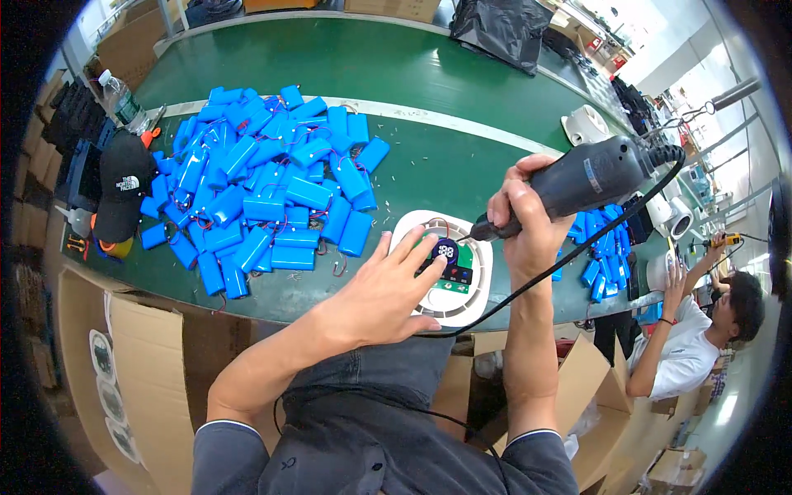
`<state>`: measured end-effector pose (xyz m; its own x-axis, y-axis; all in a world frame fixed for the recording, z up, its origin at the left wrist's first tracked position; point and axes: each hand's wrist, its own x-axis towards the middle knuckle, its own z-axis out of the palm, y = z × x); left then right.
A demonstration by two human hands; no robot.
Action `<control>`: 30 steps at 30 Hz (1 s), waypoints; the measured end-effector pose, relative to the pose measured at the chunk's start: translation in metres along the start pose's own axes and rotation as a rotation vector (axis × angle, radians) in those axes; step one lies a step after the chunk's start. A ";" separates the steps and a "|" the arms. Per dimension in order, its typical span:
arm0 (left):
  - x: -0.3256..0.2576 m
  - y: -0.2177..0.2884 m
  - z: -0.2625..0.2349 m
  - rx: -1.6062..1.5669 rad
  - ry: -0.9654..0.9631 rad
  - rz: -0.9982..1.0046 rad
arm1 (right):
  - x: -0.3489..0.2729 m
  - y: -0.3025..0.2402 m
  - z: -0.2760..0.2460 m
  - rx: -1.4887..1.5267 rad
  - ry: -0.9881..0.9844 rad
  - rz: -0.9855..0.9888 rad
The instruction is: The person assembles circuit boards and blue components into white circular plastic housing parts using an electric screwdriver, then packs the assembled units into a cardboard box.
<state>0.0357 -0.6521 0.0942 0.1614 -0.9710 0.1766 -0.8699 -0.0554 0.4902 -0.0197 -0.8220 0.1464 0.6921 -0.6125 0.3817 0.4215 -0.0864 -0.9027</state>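
My left hand (371, 289) lies with its fingers spread over a white rounded plastic housing (477, 304) at the near edge of the bench. Inside the housing sits a green circuit board (456, 288) with a small round dark display (445, 250), which the fingertips touch or nearly touch. My right hand (528, 214) is wrapped round a black electric screwdriver (590, 177), tilted with its tip down to the left. The tip is at the housing's upper part, beside the display; whether it touches a screw is too small to tell.
Blue wrapped battery packs (276, 186) are heaped left, and a smaller heap (606, 260) lies right. The screwdriver's black cable (569, 260) loops past my right forearm. A black cap (125, 186) and bottle (121, 103) stand far left. A co-worker (681, 342) works at right.
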 end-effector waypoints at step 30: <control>-0.005 0.001 0.007 -0.004 0.085 0.056 | -0.006 -0.013 -0.011 0.192 -0.084 -0.085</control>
<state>0.0308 -0.6489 0.0872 0.1517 -0.9494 0.2750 -0.8766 -0.0007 0.4812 -0.0359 -0.8257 0.1541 0.6921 -0.5412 0.4776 0.5789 0.0210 -0.8151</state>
